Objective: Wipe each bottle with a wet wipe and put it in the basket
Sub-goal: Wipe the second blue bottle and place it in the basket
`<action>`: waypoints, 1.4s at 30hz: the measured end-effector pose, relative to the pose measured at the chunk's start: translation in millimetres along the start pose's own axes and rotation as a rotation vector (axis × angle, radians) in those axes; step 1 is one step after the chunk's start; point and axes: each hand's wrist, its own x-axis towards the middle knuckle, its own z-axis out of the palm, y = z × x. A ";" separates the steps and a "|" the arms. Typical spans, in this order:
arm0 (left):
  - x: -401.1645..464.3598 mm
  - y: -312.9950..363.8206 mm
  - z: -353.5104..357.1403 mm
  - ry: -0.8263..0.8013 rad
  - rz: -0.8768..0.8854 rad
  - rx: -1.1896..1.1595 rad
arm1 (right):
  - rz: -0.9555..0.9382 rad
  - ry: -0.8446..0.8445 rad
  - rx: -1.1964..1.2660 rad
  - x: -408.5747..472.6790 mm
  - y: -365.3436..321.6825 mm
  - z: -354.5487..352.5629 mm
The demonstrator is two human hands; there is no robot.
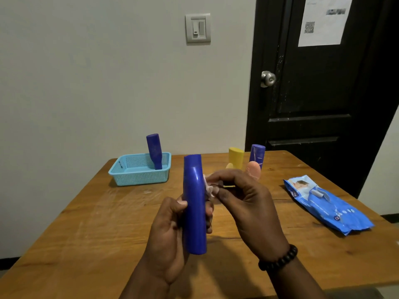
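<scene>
- Left hand [170,229] is wrapped around the lower body of a tall, smooth blue plastic bottle [194,203], holding it upright above the wooden worktop [90,229], thumb on the near side and fingers behind.
- Right hand [244,203], with a dark beaded bracelet [278,258] at the wrist, pinches a small crumpled white wet wipe [209,187] against the bottle's upper right side.
- To wipe well, I would judge the left hand should turn the bottle bit by bit while the right draws the wipe down its length, so the far side and the cap end are covered too; a firm grip matters, since a damp, smooth bottle will likely slip.
- Right of the hands, a blue soft pack of wet wipes [328,205] lies flat on the worktop.
- Beyond the hands stand a yellow bottle [236,157], a purple bottle [257,155] and a peach-coloured bottle [253,170], close together and seemingly not yet wiped.
- Far left, a light blue perforated plastic basket [138,179] sits near the back edge with one dark blue bottle [154,151] leaning inside it.
</scene>
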 end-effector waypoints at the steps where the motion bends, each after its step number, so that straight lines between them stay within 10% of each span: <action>1: -0.4 0.0 -2.7 -0.057 -0.037 -0.084 | 0.016 0.010 -0.010 0.4 0.1 -1.3; 9: 2.5 -10.3 -2.1 -0.225 -0.175 -0.352 | -0.095 0.078 0.003 15.7 -23.6 5.7; 19: 3.3 -3.4 0.8 0.201 -0.082 -0.161 | -0.131 0.001 -0.241 -3.2 -10.5 13.1; 35: 15.1 7.0 -5.8 0.315 0.139 -0.137 | -0.131 -0.255 -0.250 -24.7 1.4 5.9; 42: 14.2 6.9 -6.3 0.335 0.110 -0.160 | -0.185 0.018 -0.347 10.6 -7.4 0.0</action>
